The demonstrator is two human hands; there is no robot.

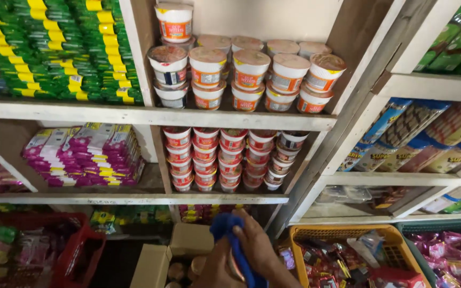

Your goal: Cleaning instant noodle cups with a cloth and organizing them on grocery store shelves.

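Hands [246, 253] clasp blue cloth [230, 234].

One blue cloth [229, 234]; one red basket [84, 250]; one yellow basket [348, 230]; two cardboard boxes [190, 240]; two hands [257, 248].

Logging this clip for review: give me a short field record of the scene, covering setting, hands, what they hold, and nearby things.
setting: wooden shop shelves stocked with packaged food
right hand: grips a blue cloth
left hand: low in view, seems to hold a small round tin; grip unclear
upper shelf: stacked noodle cups
below: open cardboard box, yellow basket, red basket
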